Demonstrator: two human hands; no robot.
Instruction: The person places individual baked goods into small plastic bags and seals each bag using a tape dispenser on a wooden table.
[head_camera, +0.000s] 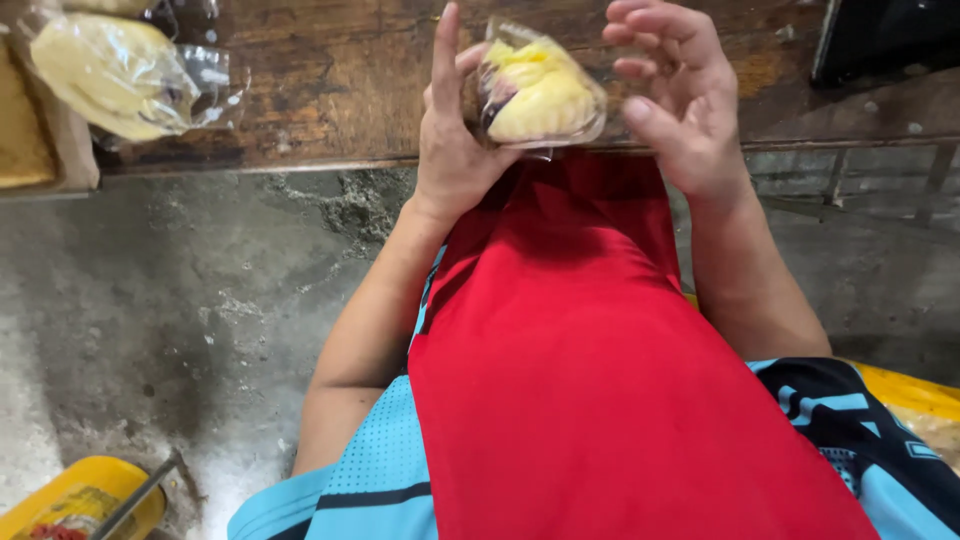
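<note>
A clear plastic bag with pale yellow food is held up in front of a worn wooden table edge. My left hand grips the bag from its left side, the index finger pointing up. My right hand is at the bag's right side with curled fingers, its thumb close to the plastic; whether it touches the bag is unclear. A red cloth covers my lap below both hands.
Another clear bag of yellow food lies on the table at the top left, beside a brown box edge. A yellow container sits on the concrete floor at the bottom left. A dark object occupies the top right.
</note>
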